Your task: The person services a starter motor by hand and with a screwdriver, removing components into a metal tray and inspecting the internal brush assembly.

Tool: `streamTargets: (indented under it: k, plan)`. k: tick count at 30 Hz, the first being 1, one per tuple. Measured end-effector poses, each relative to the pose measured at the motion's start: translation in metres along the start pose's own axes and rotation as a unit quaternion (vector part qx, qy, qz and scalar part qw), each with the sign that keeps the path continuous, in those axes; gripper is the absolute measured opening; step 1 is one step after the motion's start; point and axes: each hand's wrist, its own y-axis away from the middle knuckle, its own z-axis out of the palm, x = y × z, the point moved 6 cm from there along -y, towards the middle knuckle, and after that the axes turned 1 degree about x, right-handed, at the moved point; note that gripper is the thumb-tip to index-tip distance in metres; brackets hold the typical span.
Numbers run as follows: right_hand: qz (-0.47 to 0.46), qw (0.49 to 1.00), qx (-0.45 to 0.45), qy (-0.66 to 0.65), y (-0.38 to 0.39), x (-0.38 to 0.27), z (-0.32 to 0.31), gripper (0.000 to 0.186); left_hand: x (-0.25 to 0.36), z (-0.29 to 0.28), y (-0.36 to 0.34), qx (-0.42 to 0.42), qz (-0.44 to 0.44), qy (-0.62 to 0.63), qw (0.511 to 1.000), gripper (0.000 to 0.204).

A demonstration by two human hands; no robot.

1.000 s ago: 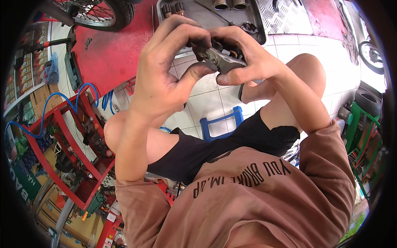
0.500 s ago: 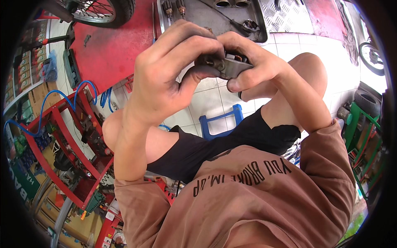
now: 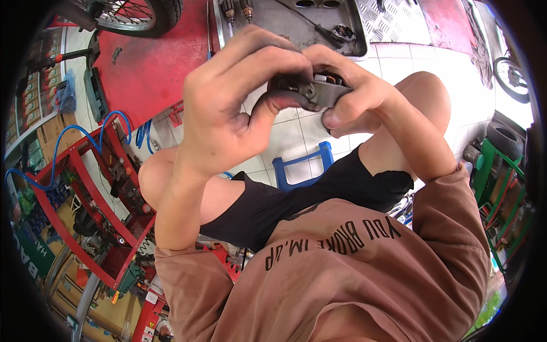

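A: What stands at the far left?

B: A red metal tool cart (image 3: 85,188) with a blue hose (image 3: 85,134) looped over it. Behind it is a red painted floor platform (image 3: 154,62), and a spoked motorcycle wheel with black tyre (image 3: 128,14) stands on that platform.

A: And the left hand?

B: The left hand (image 3: 228,114) is raised in front of the person. Its fingers curl over the top of a small dark grey metal part (image 3: 310,94) and its thumb presses from below, so the grip is closed on this part.

A: Where is the part exactly?

B: It is held up between both hands, above the white tiled floor (image 3: 290,137) and the small blue plastic stool (image 3: 302,165). A grey metal tray (image 3: 285,23) lies farther behind it.

A: The right hand?

B: The right hand (image 3: 347,97) clamps the same part from the right side, thumb underneath. Further right is the bare knee (image 3: 424,97), and at the edge a green metal rack (image 3: 496,171).
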Motion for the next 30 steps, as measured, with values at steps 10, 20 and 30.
streamTargets:
  k: [10, 20, 30]
  plan:
    - [-0.025, 0.995, 0.035, -0.09, -0.007, 0.015, 0.001, 0.075, -0.008, -0.001, 0.005, 0.04, -0.06, 0.016, 0.997, 0.02]
    - [-0.043, 0.98, 0.015, -0.195, -0.013, 0.021, 0.008, 0.056, -0.011, -0.001, 0.005, 0.046, -0.085, 0.014, 0.995, 0.02]
    - [-0.019, 0.956, -0.146, -0.252, -0.019, 0.019, 0.015, 0.043, -0.021, 0.001, 0.005, 0.024, -0.158, 0.045, 0.986, 0.018]
